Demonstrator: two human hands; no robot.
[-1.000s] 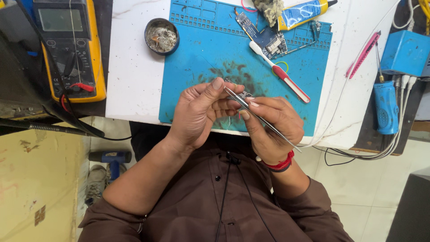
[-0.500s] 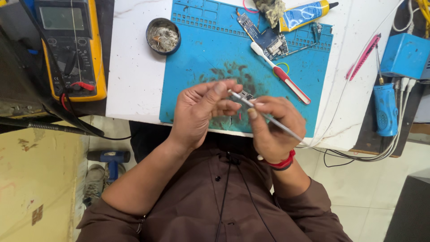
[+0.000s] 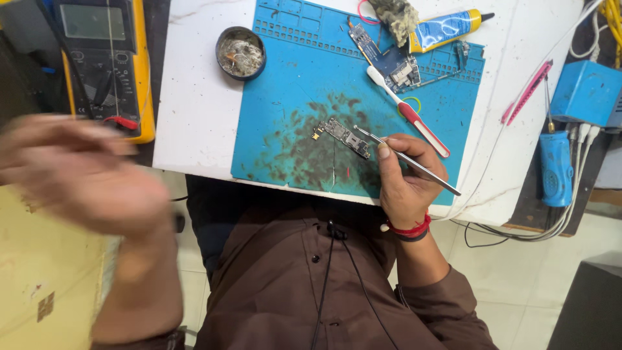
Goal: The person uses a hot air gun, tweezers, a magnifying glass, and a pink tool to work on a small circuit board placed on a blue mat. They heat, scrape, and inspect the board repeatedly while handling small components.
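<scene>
Right hand: we see our right hand at about 4 o'clock from the middle of the mat, fingers curled and pinching a pair of metal tweezers between thumb and forefinger.
Tweezers: they lie slanted, the tip toward 10 o'clock and just beside the small circuit board, the rear end running off toward 4 o'clock past the knuckles. We cannot tell whether the tip touches the board.
Circuit board: it rests flat on the blue work mat, near the mat's middle, over a patch of dark stains.
Left hand: our left hand is raised off the table at 9 o'clock, well apart from the board, blurred; it looks loosely spread with nothing visible in it, but we cannot tell for sure.
Wrist: a red band circles the right wrist.
Screwdriver: a red and white screwdriver lies on the mat at 1 o'clock from the board, just beyond the right hand.
Second board: a larger blue circuit board sits at 12 o'clock on the mat, near a yellow and blue tube.
Round tin: a dark tin stands at 11 o'clock, just off the mat's edge.
Multimeter: a yellow multimeter lies at 10 o'clock, beside the white table.
</scene>
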